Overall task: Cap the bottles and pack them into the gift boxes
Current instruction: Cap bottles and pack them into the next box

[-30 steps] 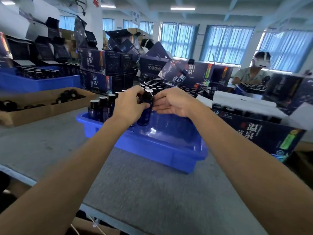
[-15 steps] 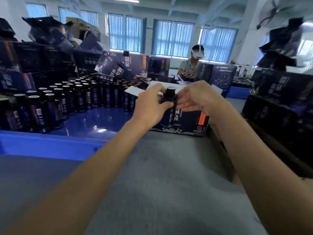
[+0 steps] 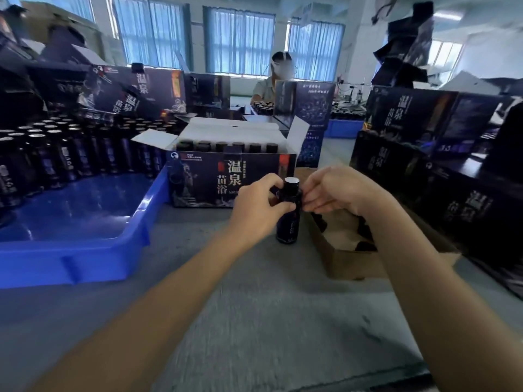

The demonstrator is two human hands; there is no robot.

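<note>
At the left, a blue tray on the grey counter held rows of capped bottles. To its right stood an open gift box with bottles inside. Just in front of it, the left hand gripped an upright dark bottle round its shoulder. The right hand pinched the bottle's neck with curled fingertips. A cardboard box lay further right.
</note>
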